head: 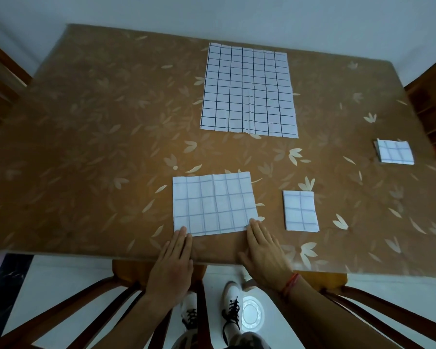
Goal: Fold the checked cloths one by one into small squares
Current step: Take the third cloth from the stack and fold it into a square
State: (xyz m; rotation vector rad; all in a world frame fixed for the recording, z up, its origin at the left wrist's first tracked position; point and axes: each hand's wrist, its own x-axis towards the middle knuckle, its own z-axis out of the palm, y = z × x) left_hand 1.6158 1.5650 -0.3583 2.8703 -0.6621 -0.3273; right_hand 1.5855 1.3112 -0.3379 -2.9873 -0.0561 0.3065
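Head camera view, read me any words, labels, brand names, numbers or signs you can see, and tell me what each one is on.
None: no readable text shows anywhere.
The white checked cloths, one unfolded, one half-folded and two in small squares, bear only grid lines.
The brown leaf-patterned table cover bears only a leaf print.
The white lace-up shoes show no legible brand mark.

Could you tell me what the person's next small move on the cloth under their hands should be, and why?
Probably lift the right edge with the right hand and fold it leftward over the half-folded cloth. It is still a wide rectangle, larger than the small folded square beside it, and both flat hands, the left hand too, rest only at its near edge.
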